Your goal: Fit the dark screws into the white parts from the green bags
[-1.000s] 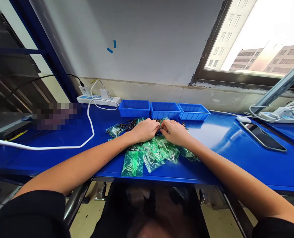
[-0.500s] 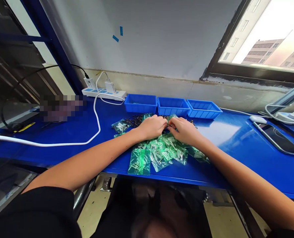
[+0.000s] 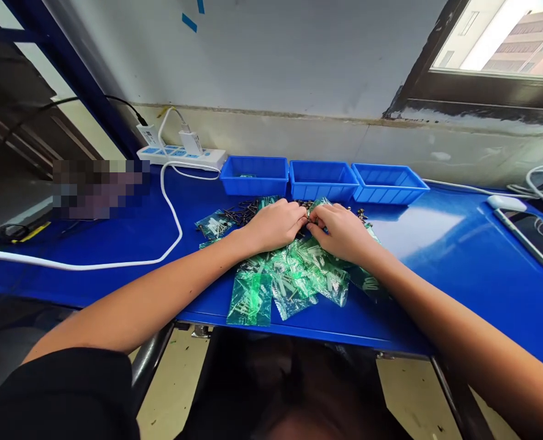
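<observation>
My left hand [image 3: 277, 225] and my right hand [image 3: 339, 230] meet over a heap on the blue table, thumbs and fingertips pinched together. Whatever sits between the fingertips is too small and covered to make out. Beneath and in front of my hands lie several green-tinted clear plastic bags [image 3: 249, 300] with small pale pieces inside. Dark screws [image 3: 240, 214] are piled loose just beyond my left hand. More small metal pieces [image 3: 361, 214] show past my right hand, partly hidden by it.
Three blue bins, the left [image 3: 254, 183], middle [image 3: 324, 186] and right [image 3: 391, 192], line up behind the heap. A white power strip [image 3: 210, 160] with plugged-in chargers stands at back left, its white cable [image 3: 92, 267] crossing the table. A phone [image 3: 535, 235] lies at right.
The camera view has tipped down and come a little closer to the bins. My hands stay pinched together over the heap, with only slight finger movement.
</observation>
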Demonstrator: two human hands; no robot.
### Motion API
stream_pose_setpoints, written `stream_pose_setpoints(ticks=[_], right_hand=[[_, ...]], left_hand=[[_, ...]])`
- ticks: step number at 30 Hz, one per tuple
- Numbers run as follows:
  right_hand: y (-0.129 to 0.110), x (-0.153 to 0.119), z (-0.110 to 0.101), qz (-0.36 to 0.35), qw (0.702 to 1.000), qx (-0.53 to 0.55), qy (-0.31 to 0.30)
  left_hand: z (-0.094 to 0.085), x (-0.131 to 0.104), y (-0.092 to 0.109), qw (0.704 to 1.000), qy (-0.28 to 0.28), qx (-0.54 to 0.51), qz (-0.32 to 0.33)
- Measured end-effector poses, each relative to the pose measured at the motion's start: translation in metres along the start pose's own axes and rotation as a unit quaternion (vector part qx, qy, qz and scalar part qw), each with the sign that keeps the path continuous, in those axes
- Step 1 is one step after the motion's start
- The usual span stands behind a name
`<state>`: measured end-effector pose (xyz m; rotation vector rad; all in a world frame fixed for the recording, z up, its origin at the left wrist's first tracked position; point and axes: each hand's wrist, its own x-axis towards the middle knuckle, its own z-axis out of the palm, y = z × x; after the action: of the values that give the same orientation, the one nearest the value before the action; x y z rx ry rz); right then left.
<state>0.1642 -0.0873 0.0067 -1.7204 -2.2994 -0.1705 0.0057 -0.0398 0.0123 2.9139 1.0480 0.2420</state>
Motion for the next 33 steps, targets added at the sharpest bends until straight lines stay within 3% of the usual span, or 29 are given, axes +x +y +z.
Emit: stream_pose_setpoints(ticks=[19,33], right_hand=[[0.001,-0.002,-0.001,-0.013,1.000,0.013,0.006],[-0.008,-0.001,-0.009,0.021,0.999,-0.027,-0.015]], left_hand=[[-0.002,0.001,-0.001,1.000,-0.001,-0.001,0.013],[-0.007,-0.004,0.007,0.998,0.038,-0.035,-0.045]])
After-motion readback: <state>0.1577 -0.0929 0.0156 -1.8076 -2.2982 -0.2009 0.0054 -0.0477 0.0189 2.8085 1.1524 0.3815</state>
